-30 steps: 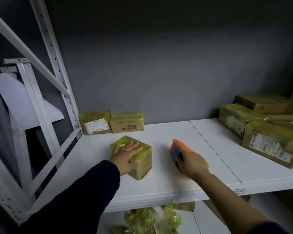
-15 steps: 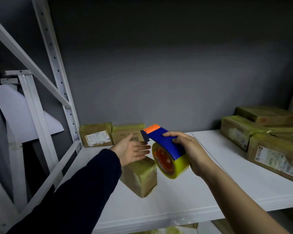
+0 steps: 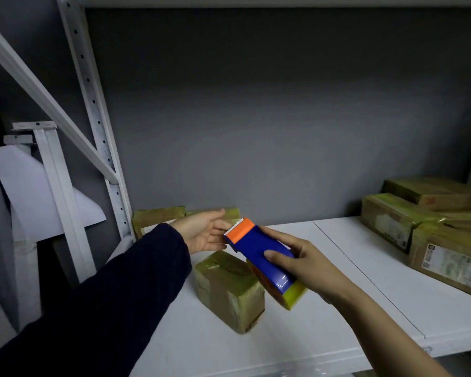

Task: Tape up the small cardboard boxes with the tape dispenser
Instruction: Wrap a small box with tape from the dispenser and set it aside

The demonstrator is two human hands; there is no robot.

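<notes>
My right hand (image 3: 306, 265) grips the tape dispenser (image 3: 256, 250), left hand (image 3: 201, 233) open beside its teeth; I should draw tape clear, then seat it squarely on the box (image 3: 227, 288).

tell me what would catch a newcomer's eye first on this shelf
The bright blue and orange tape dispenser at centre draws the eye first, gripped by the right hand with its toothed orange end towards the open left hand. Just below it a small cardboard box wrapped in yellowish tape sits on the white shelf, and more taped boxes are piled at the right edge.
</notes>
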